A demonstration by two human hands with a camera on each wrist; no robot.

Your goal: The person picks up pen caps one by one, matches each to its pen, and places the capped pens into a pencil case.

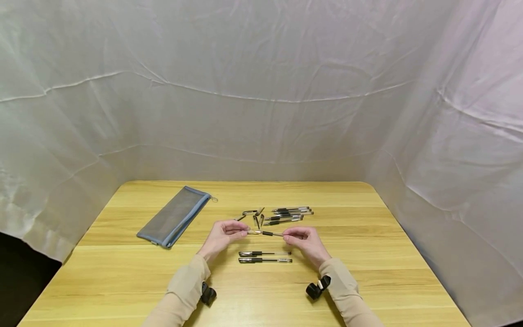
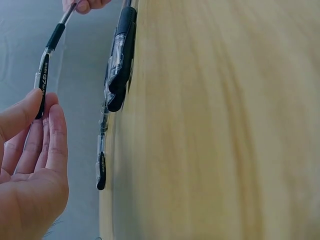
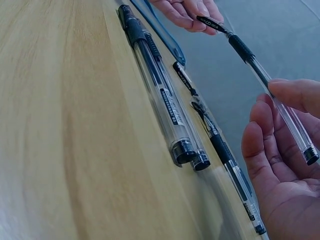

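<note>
Between thumb and fingers, my left hand (image 1: 224,235) pinches a clear pen cap (image 2: 44,75) with a black clip. My right hand (image 1: 307,243) grips the clear barrel of a gel pen (image 3: 243,48) with a black rubber grip. The pen's tip points left and meets the cap's mouth, the two at a slight angle to each other. Both are held above the table. Nearer to me, two capped gel pens (image 1: 261,260) lie side by side below the hands. Beyond the hands lie several uncapped pens (image 1: 286,220) and several loose caps (image 1: 249,212).
A grey mesh zip pouch (image 1: 171,218) with blue edging lies at the left on the wooden table (image 1: 400,281). Pale fabric curtains (image 1: 261,127) hang round the table's back and sides. A small black camera (image 1: 208,294) is strapped to each wrist.
</note>
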